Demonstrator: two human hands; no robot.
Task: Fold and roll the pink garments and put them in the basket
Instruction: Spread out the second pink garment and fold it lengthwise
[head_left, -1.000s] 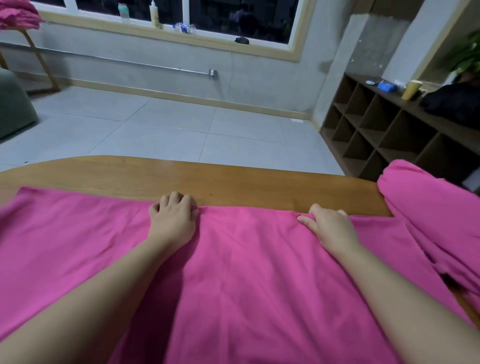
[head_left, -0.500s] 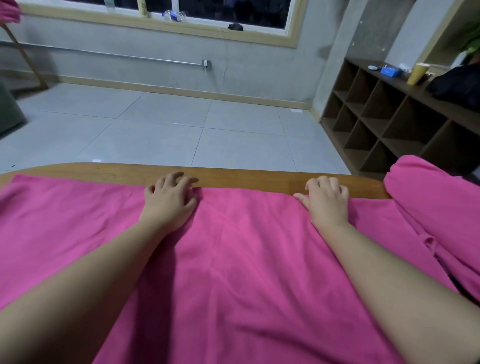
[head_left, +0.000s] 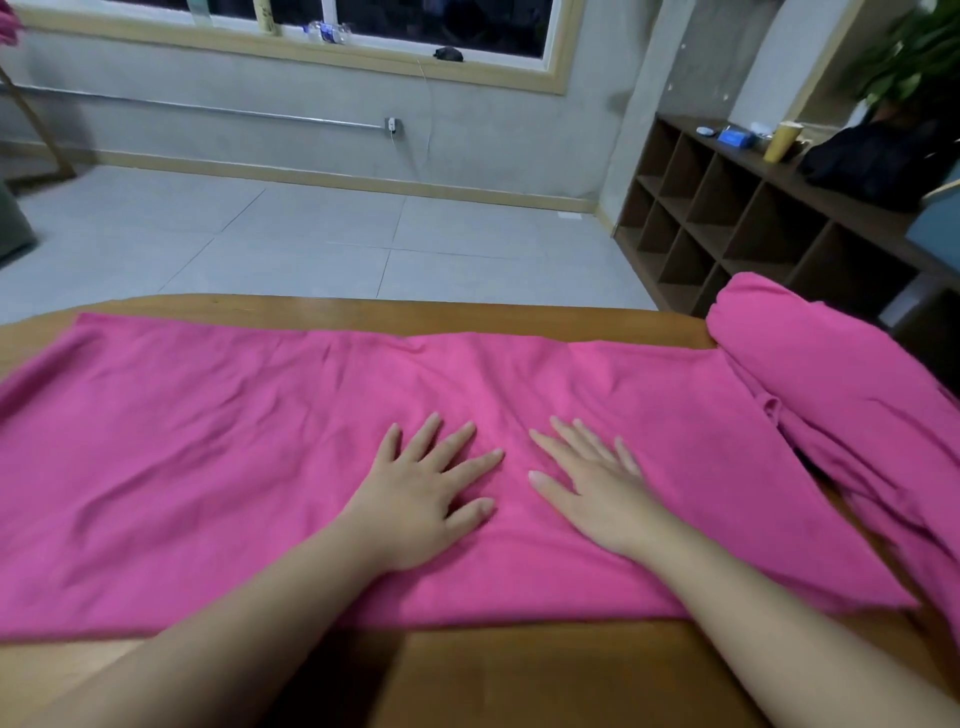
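A pink garment (head_left: 260, 467) lies folded into a long flat band, spread left to right across the worktop. A second pink garment (head_left: 831, 374) lies bunched at the far right.

The pink garment (head_left: 260, 467) was seen as soft, matt, lightly creased cloth; the table (head_left: 519, 675) as smooth, faintly glossy wood.

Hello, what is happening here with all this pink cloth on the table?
A person is folding laundry. Both hands lie flat, fingers spread, on a pink garment spread across the wooden table: the left hand and the right hand are side by side near its middle, pressing it smooth. The garment forms a long flat band, not yet rolled. More pink cloth is heaped at the table's right end. No basket is in view.
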